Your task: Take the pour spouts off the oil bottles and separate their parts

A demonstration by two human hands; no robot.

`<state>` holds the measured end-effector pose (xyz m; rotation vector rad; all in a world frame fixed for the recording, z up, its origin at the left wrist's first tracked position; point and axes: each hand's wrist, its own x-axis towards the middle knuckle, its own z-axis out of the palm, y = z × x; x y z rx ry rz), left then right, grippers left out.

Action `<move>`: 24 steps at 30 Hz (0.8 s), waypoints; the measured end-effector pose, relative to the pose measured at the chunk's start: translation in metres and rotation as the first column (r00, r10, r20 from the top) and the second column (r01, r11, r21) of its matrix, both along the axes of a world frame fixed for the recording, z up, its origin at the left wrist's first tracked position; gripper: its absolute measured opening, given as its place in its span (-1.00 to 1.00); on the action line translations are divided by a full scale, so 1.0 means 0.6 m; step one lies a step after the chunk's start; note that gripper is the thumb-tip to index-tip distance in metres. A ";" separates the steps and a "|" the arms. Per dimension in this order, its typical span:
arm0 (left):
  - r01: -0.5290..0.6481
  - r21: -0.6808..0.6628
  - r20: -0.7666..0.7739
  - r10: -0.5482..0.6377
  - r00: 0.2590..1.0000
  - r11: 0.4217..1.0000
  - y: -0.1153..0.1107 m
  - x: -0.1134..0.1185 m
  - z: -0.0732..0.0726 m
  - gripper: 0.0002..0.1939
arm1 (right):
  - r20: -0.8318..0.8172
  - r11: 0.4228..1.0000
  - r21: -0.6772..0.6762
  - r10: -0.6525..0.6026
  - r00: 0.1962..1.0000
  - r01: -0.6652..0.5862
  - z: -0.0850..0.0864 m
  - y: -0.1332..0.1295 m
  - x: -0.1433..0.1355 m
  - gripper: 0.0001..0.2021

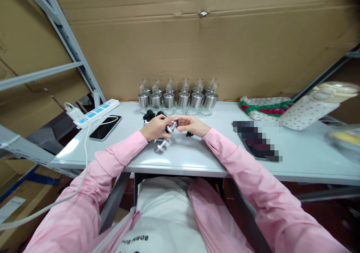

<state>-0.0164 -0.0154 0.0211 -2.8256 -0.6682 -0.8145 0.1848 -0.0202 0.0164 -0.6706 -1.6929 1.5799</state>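
Observation:
Near the middle of the table, my left hand (158, 127) is closed on a small silver metal part (170, 127). My right hand (192, 125) meets it from the right, its fingertips closed at a small black piece (177, 123) beside the metal part. Several black parts (149, 115) lie behind my left hand, partly hidden by it. Loose silver parts (161, 147) rest on the table just in front of that hand. Under my right hand is a small cluster of black pieces (189, 134).
Glass bottles with metal bands (183, 100) stand in two rows at the back of the table (197, 159). A power strip (98, 112) and phone (106, 128) lie left, with a white cable. A pixelated flat item (257, 140), patterned pouch (264, 108) and dotted bottle (311, 108) are right.

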 end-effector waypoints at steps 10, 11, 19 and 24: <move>0.011 0.038 -0.016 -0.010 1.000 0.999 -0.010 0.007 -0.002 -0.41 | 0.091 1.000 0.005 0.003 0.996 -0.003 0.007 -0.001 0.003 -0.65; 0.018 0.047 -0.021 -0.017 1.000 0.999 -0.011 0.007 -0.002 -0.41 | 0.104 1.000 0.019 -0.004 0.995 0.002 0.008 -0.002 0.003 -0.66; 0.058 0.115 -0.045 -0.053 0.998 0.992 -0.012 0.008 0.000 -0.47 | 0.110 1.000 0.027 -0.014 0.994 0.011 0.006 -0.003 0.000 -0.60; 0.081 0.149 -0.036 -0.076 0.996 0.985 -0.009 0.007 0.000 -0.50 | 0.077 0.998 0.053 -0.043 0.996 0.039 0.006 -0.008 -0.006 -0.61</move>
